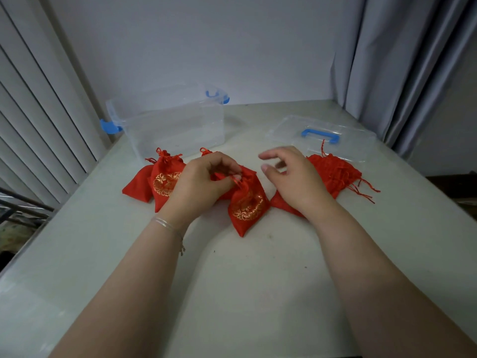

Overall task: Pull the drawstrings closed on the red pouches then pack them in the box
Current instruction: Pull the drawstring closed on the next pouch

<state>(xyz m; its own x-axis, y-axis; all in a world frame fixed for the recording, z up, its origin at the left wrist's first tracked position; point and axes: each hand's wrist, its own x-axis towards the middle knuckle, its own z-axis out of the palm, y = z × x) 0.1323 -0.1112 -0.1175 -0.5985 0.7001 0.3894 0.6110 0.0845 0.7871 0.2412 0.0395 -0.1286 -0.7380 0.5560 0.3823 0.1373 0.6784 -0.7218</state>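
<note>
A: Status, quick. Left hand [204, 182]?

B: Curled, pinching the gathered neck of the middle pouch [247, 202] on the table [258, 280]. Looks like a cord between thumb and fingertips, but that is hard to tell.

A: Right hand [286, 174]?

B: Fingers spread and loose, holding nothing, hovering just right of that neck. Blurred, so finger detail is unclear.

A: Step?

B: My read: cinching this pouch. Mouth looks mostly gathered, can't confirm fully shut.

A: How to do it well?

B: Right hand should take the opposite cord, then pull both ways, level with the neck, so the fabric bunches evenly. Pin the body down or it slides. Don't yank one side only.

A: Other pouches?

B: Left pile [160, 182], necks look tied. Right pile [333, 174] under and behind the right hand, cords trailing loose, probably still to do.

A: Box?

B: Clear box [165, 120] just behind the left pile, open, nothing in it yet. Lid [320, 135] lies flat at back right.
</note>
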